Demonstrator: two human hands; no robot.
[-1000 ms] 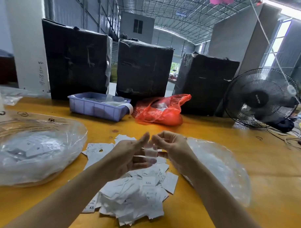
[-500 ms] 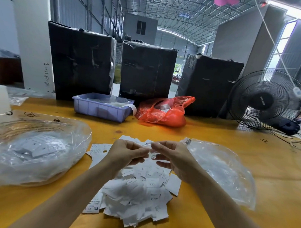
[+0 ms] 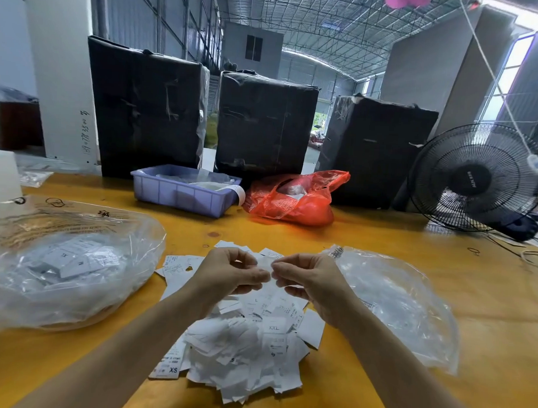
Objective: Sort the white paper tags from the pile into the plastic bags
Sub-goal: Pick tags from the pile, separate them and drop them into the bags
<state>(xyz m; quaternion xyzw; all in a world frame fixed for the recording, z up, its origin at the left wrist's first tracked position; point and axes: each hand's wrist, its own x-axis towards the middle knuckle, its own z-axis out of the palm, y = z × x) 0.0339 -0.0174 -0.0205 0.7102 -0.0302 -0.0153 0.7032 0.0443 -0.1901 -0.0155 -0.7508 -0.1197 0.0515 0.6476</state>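
**A:** From the head camera, where do the tags sit?

**B:** The pile of white paper tags [image 3: 244,349] lies on the yellow-orange tabletop [image 3: 382,235], right below the wrists, size letters like XS and XXL showing. One clear plastic bag [image 3: 67,267] with tags already inside lies to the left; a second, flatter clear bag [image 3: 404,303] lies to the right, touching the pile's edge.

**A:** And the hands?

**B:** Both are raised just above the far side of the pile. The left hand [image 3: 231,275] and the right hand [image 3: 307,281] have their fingers curled, thumb and forefinger tips meeting over a small pale, translucent piece [image 3: 267,266] between them. It looks like a tag or a small sleeve; I cannot tell which.

**A:** How will the tags handle?

**B:** Very light, thin and flexible, I would judge. They slide over each other and cling in stacks, so a fingertip pinch at one edge, fanning to separate a single one, seems best. A breeze could scatter them.

**A:** The surroundings?

**B:** A smooth table in a tall metal-roofed hall. At the back stand three black-wrapped bundles [image 3: 264,124], a lavender plastic bin [image 3: 182,194], a red plastic bag [image 3: 292,198] and a black fan [image 3: 476,177] at the right.
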